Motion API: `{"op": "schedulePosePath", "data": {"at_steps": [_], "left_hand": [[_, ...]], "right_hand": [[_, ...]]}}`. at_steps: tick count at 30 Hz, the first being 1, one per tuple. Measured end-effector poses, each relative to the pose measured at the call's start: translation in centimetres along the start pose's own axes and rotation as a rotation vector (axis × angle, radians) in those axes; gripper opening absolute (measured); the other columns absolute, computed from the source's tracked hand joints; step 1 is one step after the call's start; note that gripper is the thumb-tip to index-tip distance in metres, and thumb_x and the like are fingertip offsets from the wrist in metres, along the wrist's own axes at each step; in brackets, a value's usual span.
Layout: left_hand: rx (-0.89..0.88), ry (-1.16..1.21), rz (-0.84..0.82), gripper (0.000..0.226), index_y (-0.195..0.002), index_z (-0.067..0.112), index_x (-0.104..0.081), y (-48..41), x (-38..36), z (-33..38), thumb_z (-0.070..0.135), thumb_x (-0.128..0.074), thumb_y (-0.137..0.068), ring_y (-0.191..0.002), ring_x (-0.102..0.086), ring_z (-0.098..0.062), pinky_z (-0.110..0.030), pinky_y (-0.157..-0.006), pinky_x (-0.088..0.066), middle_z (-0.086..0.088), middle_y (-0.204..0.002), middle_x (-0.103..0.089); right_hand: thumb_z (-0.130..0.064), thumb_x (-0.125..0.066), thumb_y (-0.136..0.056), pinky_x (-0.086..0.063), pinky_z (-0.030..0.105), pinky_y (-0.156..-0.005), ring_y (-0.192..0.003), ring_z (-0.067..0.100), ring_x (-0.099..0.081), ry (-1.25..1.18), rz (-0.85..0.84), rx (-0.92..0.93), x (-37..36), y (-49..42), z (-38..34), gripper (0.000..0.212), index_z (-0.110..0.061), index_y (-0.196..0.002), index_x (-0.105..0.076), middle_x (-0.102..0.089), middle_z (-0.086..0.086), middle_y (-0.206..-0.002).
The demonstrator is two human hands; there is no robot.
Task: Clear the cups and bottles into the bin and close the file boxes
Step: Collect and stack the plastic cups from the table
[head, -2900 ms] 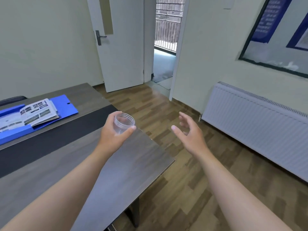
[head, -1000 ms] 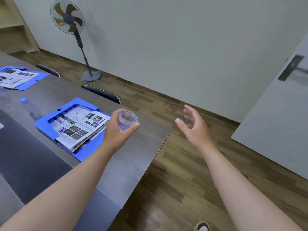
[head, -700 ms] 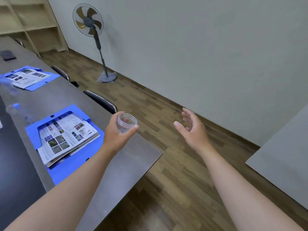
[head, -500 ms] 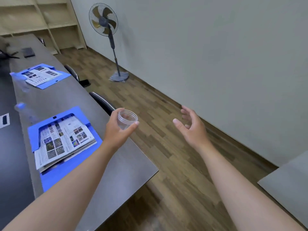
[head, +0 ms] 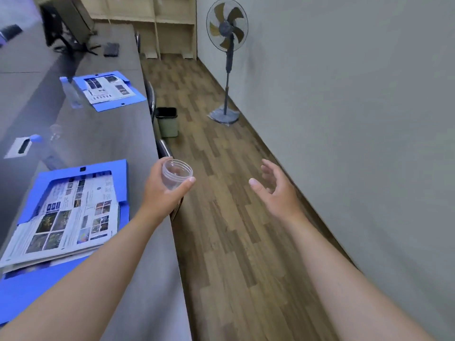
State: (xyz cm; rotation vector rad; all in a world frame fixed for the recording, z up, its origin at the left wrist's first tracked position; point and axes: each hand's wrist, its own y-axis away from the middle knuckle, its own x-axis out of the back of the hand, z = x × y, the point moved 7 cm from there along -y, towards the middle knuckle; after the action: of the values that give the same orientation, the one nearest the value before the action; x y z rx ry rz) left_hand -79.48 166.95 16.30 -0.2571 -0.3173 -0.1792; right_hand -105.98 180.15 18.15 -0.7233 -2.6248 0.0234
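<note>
On the left, an open blue file box (head: 73, 212) lay on the grey desk (head: 103, 141), papers inside. A second open file box (head: 108, 91) sat further along, a bottle (head: 70, 93) just beside it. Your left hand (head: 162, 193) held a clear cup (head: 176, 173) upright at the desk's edge, fingers wrapped round it. A bin (head: 167, 121) stood on the floor ahead. Your right hand (head: 278, 190) hung loose, holding nothing, near the wall.

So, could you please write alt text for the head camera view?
A person's left hand holds a clear plastic cup beside a long grey table; the right hand is open and empty. Two open blue file boxes and two bottles sit on the table, with a bin on the floor ahead.
</note>
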Motion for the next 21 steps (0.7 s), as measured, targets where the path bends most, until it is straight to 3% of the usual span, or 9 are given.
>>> {"op": "schedulePosePath", "data": {"at_steps": [3,7,9,12,14,16,18,21], "left_hand": [[0.046,-0.027,0.088,0.056,-0.129,0.026,-0.052,-3.5,0.8,-0.6,0.026,-0.085,-0.083,-0.095,-0.055,0.024,0.005,-0.078,-0.036,0.021,-0.109,-0.061],[0.128,-0.070,0.229,0.059,-0.126,0.035,-0.053,-6.1,3.2,-2.6,0.041,-0.084,-0.077,-0.105,-0.062,0.009,-0.010,-0.090,-0.043,0.018,-0.111,-0.067],[0.176,-0.065,0.289,0.058,-0.127,0.033,-0.054,-6.4,4.1,-3.6,0.036,-0.086,-0.079,-0.100,-0.065,0.007,-0.014,-0.087,-0.046,0.014,-0.110,-0.068],[0.244,-0.109,0.411,0.055,-0.127,0.028,-0.053,-6.7,6.1,-5.0,0.022,-0.085,-0.083,-0.086,-0.062,0.015,-0.004,-0.077,-0.045,0.015,-0.107,-0.064],[0.274,-0.132,0.497,0.058,-0.128,0.032,-0.054,-6.5,7.5,-5.5,0.032,-0.085,-0.080,-0.096,-0.064,0.006,-0.014,-0.085,-0.049,0.014,-0.111,-0.064],[0.305,-0.170,0.592,0.059,-0.127,0.037,-0.052,-6.0,8.8,-5.8,0.041,-0.083,-0.076,-0.104,-0.065,-0.004,-0.026,-0.087,-0.051,0.013,-0.113,-0.064],[0.333,-0.162,0.717,0.055,-0.125,0.037,-0.052,-5.7,9.0,-5.1,0.038,-0.084,-0.080,-0.093,-0.064,0.005,-0.024,-0.078,-0.051,0.013,-0.112,-0.064],[0.362,-0.146,0.820,0.048,-0.124,0.031,-0.051,-6.5,8.2,-3.8,0.022,-0.081,-0.087,-0.071,-0.061,0.016,-0.009,-0.053,-0.048,0.011,-0.110,-0.062]], "right_hand": [[-0.041,-0.072,-0.091,-0.046,0.041,-0.110,-0.132,0.006,-0.051,-0.023,-0.084,0.052,-1.9,-6.5,-1.1,0.062,-0.034,-0.146,-0.045,-0.051,-0.010,-0.145],[-0.039,-0.071,-0.091,-0.048,0.038,-0.108,-0.130,0.007,-0.051,-0.065,-0.205,0.098,-6.8,-12.7,-2.0,0.064,-0.030,-0.148,-0.045,-0.052,-0.009,-0.144],[-0.039,-0.072,-0.091,-0.048,0.039,-0.108,-0.129,0.007,-0.052,-0.078,-0.278,0.117,-9.8,-14.9,-2.0,0.064,-0.029,-0.149,-0.045,-0.052,-0.008,-0.143],[-0.045,-0.074,-0.087,-0.048,0.044,-0.109,-0.129,0.008,-0.053,-0.112,-0.424,0.155,-15.0,-18.3,-2.0,0.067,-0.030,-0.146,-0.047,-0.054,-0.008,-0.142],[-0.050,-0.073,-0.084,-0.048,0.043,-0.108,-0.128,0.009,-0.054,-0.132,-0.511,0.191,-17.7,-20.4,-2.2,0.070,-0.031,-0.146,-0.046,-0.054,-0.008,-0.142],[-0.040,-0.074,-0.088,-0.049,0.036,-0.106,-0.128,0.010,-0.054,-0.158,-0.587,0.238,-19.9,-22.3,-2.8,0.065,-0.030,-0.147,-0.047,-0.055,-0.007,-0.142],[-0.037,-0.074,-0.090,-0.048,0.033,-0.104,-0.128,0.010,-0.054,-0.206,-0.675,0.283,-21.3,-24.4,-3.8,0.062,-0.031,-0.145,-0.047,-0.055,-0.007,-0.141],[-0.042,-0.073,-0.089,-0.049,0.035,-0.104,-0.130,0.007,-0.053,-0.235,-0.765,0.331,-22.5,-27.4,-5.4,0.062,-0.036,-0.145,-0.047,-0.055,-0.011,-0.140]]}}
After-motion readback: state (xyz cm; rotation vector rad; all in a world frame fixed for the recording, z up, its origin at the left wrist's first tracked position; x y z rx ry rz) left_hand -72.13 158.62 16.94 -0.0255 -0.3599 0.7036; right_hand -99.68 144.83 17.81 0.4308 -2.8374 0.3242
